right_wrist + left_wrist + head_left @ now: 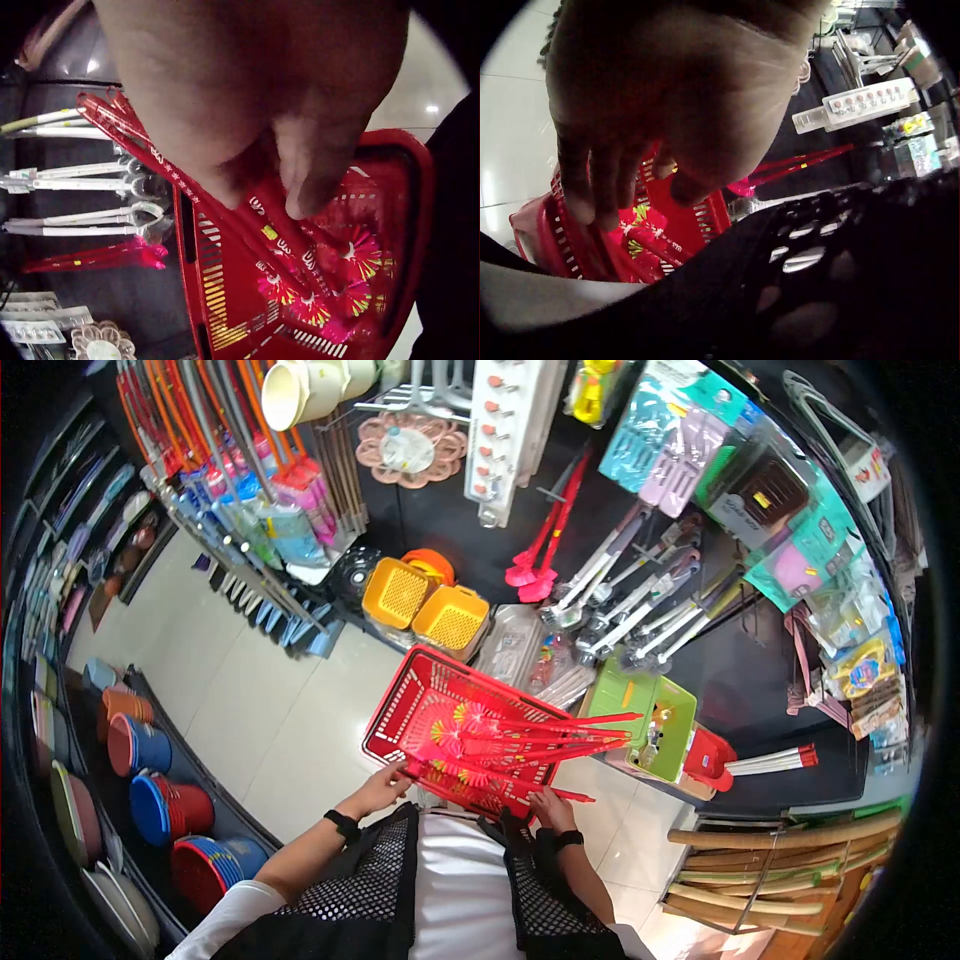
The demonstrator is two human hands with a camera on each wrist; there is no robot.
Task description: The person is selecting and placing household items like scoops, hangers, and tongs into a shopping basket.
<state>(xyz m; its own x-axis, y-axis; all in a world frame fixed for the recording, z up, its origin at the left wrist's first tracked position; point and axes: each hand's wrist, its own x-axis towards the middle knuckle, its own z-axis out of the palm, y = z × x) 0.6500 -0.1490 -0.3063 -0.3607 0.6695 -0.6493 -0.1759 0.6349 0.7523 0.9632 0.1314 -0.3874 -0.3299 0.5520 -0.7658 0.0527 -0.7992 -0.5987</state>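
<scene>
"Where's the red basket (410, 700)?"

"Right in front of the person, its near edge close to the white shirt (460, 870)."

"And inside?"

"A bunch of red brushes (520, 746). Their frilly pink-and-yellow heads (309, 309) lie within the basket, and the long handles (600, 722) run out over its right edge."

"What's the left hand (380, 788) doing?"

"It hangs over the near edge, toward the left corner. Fingers and thumb are spread loosely, with nothing to be seen in its grasp."

"The right hand (552, 810)?"

"At the near right corner, its fingertips down at the brush handles. I can't tell whether it grips one; the hand itself covers the spot."

"Anything on the wrists?"

"A black band (343, 823) on the left one, and another on the right."

"What's around the basket?"

"A green bin (615, 692) just beside the right edge. Beyond the far edge, two yellow baskets (450, 618), and farther off a pair of red-handled pieces (556, 525) with pink heads against a black backing (720, 652)."
</scene>
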